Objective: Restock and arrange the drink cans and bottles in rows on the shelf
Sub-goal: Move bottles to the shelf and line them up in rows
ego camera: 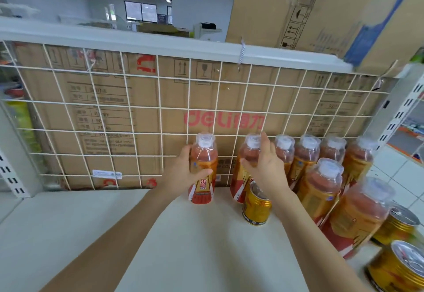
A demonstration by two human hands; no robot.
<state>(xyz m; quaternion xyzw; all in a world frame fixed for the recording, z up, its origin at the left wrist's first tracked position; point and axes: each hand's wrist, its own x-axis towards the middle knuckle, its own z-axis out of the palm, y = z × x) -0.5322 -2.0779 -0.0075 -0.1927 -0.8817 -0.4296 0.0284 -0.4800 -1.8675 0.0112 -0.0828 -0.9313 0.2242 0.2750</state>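
Note:
My left hand (pixel 183 172) grips an orange drink bottle (pixel 203 172) with a clear cap, standing upright on the white shelf (pixel 91 222) near the wire back. My right hand (pixel 263 165) is around the neighbouring bottle (pixel 243 160), fingers up by its cap; whether it grips the bottle is unclear. A gold can (pixel 256 206) stands just in front of that bottle, under my right wrist. Several more orange bottles (pixel 307 156) line the back to the right, with two more (pixel 321 186) in front of them. More gold cans (pixel 399 225) stand at the right edge.
A white wire grid (pixel 114 108) backs the shelf, with a large cardboard box (pixel 218 98) behind it. Another cardboard box (pixel 321 11) sits on the upper shelf. Slotted white uprights (pixel 399 112) frame both sides. The shelf's left half holds nothing.

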